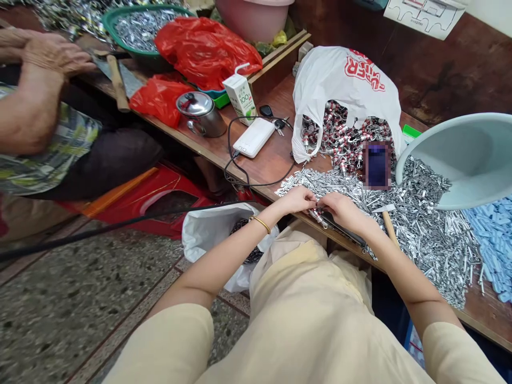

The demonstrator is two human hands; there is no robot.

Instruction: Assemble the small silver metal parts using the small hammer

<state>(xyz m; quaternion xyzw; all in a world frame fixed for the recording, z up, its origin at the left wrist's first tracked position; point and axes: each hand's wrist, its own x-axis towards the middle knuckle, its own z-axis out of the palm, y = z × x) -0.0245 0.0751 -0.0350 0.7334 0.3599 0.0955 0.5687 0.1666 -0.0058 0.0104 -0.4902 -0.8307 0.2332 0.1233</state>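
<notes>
1. Left hand [299, 200], one, gold-coloured bangle [262, 224] at wrist — fingers curled; whether closed on a piece, cannot tell.
2. Right hand [339, 207], one — fingers bent, tips hidden; grip likewise cannot be told.
3. Red-and-silver pieces [318, 217], few, just below both hands at the counter [276, 96] edge (more inside the white bag [324, 64]).
4. Silver metal pieces [434, 250], heaped beyond and right.
5. Wooden-handled tool [389, 228], near right forearm.
</notes>
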